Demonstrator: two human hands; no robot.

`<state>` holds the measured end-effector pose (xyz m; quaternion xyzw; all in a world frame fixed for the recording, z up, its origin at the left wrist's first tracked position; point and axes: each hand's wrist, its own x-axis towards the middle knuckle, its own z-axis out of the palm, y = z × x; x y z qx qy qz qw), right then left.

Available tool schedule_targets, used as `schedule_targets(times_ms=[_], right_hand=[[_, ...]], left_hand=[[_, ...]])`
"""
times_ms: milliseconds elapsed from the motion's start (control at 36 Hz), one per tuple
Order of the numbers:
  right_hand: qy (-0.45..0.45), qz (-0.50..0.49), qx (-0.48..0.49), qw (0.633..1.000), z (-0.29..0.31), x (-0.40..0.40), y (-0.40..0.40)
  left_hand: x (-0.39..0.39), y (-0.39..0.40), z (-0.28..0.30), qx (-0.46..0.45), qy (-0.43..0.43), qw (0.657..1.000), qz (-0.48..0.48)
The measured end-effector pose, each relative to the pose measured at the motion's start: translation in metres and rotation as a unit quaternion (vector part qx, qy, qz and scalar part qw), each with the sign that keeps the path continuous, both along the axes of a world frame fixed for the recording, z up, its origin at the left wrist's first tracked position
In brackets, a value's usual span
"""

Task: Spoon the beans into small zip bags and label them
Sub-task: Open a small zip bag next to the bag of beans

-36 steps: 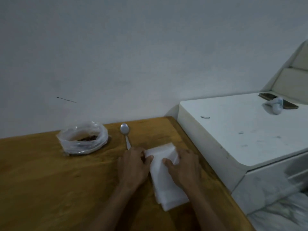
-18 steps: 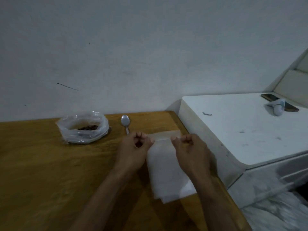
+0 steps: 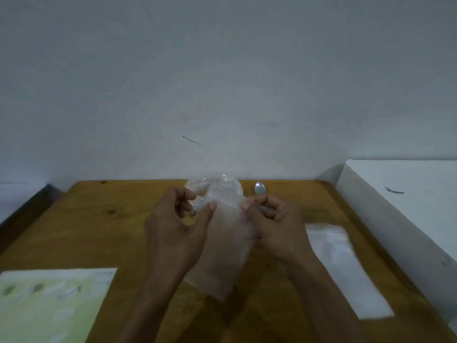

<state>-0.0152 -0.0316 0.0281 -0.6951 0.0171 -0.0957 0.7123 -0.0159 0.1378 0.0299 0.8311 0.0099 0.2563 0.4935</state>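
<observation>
While both our hands are raised over the wooden table (image 3: pixel 103 233), we hold one small clear zip bag (image 3: pixel 222 246) between them. Our left hand (image 3: pixel 176 229) pinches the bag's upper left edge, thumb tip against the plastic and the other fingers curled in behind it. Our right hand (image 3: pixel 274 226) pinches the upper right edge in the same way, thumb forward and fingers folded. The bag hangs down from the two grips toward our wrists, its lower end loose above the tabletop; whether its mouth is parted we cannot tell, since the plastic is blurred.

Just beyond our left fingertips, partly hidden behind the held bag, sits the crumpled clear plastic bag of beans (image 3: pixel 217 186); the beans themselves do not show from here. Just beyond our right hand lies the spoon (image 3: pixel 260 188), only its bowl visible above our knuckles. Off to the outer side of our right forearm a flat stack of zip bags (image 3: pixel 346 268) rests on the table, well apart from the held one. Near our left elbow, at the table's near corner, lies a pale green printed sheet (image 3: pixel 49 303), too blurred to read. Farther out past the stack on the right stands a white cabinet (image 3: pixel 405 194).
</observation>
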Motion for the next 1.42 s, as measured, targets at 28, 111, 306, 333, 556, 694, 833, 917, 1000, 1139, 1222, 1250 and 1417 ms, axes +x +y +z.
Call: schedule_targets(times_ms=[28, 111, 306, 333, 556, 694, 833, 917, 1000, 1139, 1222, 1250, 1417], right_hand=[[-0.004, 0.000, 0.002, 1.000, -0.001, 0.002, 0.014], [0.000, 0.038, 0.000, 0.999, -0.001, 0.004, 0.049], [0.002, 0.173, 0.057, 0.983, -0.005, 0.012, 0.091], [0.012, 0.188, 0.072, 0.979, -0.005, 0.013, 0.092], [0.078, 0.236, 0.099, 0.963, -0.004, 0.020, 0.083], [0.101, 0.261, 0.109, 0.954, -0.005, 0.021, 0.070], [-0.057, 0.167, -0.160, 0.971, -0.007, 0.014, 0.062], [-0.116, 0.133, -0.240, 0.954, -0.006, 0.011, 0.057], [-0.141, 0.072, -0.288, 0.945, -0.009, 0.009, 0.054], [-0.174, 0.008, -0.313, 0.934, -0.014, 0.007, 0.060], [-0.202, -0.015, -0.337, 0.919, -0.014, 0.008, 0.067], [-0.208, -0.026, -0.346, 0.915, -0.014, 0.009, 0.069], [-0.157, -0.066, -0.334, 0.927, -0.004, 0.027, 0.056]], left_hand=[[-0.003, 0.009, -0.001, 0.005, -0.008, 1.000, 0.010], [-0.005, 0.028, -0.003, -0.048, 0.045, 0.997, -0.027], [0.002, 0.057, -0.003, -0.214, 0.100, 0.970, -0.062], [0.002, 0.060, -0.002, -0.223, 0.106, 0.967, -0.065], [-0.002, 0.067, -0.005, -0.220, 0.110, 0.962, -0.123], [-0.006, 0.059, -0.006, -0.134, 0.095, 0.978, -0.129], [-0.006, 0.045, -0.003, -0.045, 0.089, 0.986, -0.133], [-0.004, 0.040, -0.002, -0.025, 0.097, 0.986, -0.136], [-0.005, 0.035, -0.002, 0.016, 0.093, 0.987, -0.130], [-0.004, 0.028, 0.000, 0.070, 0.075, 0.991, -0.090], [-0.001, 0.030, 0.006, 0.092, 0.067, 0.991, -0.075], [-0.001, 0.031, 0.009, 0.098, 0.067, 0.990, -0.071], [-0.007, 0.035, 0.010, 0.107, 0.106, 0.987, -0.063]])
